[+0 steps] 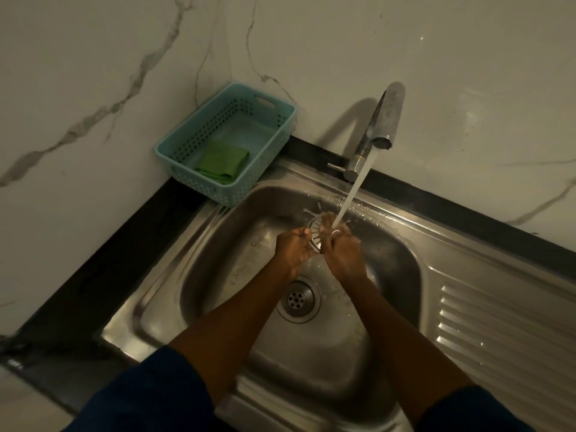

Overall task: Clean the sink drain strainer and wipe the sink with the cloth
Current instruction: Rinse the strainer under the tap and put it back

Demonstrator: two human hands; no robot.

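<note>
Both forearms reach out of dark blue sleeves [149, 391] over the sink [199, 275]. The open drain hole [298, 299] sits in the basin floor, nearer to me than my hands and between the wrists. Left hand [294, 247]: fingers curled on the left rim of the drain strainer [315, 232], gripping it. Right hand [341, 254]: fingers curled against the strainer's right side, holding it; fingertips blurred by spray. The strainer is held up between both hands, above the basin. Water stream [352, 194] lands on the strainer at my right fingertips. Faucet [383, 120] stands beyond the right hand. Beyond and left of the left hand, a teal basket [187, 141] stands on the table [93, 275], with the folded green cloth [223, 162] inside.
</note>
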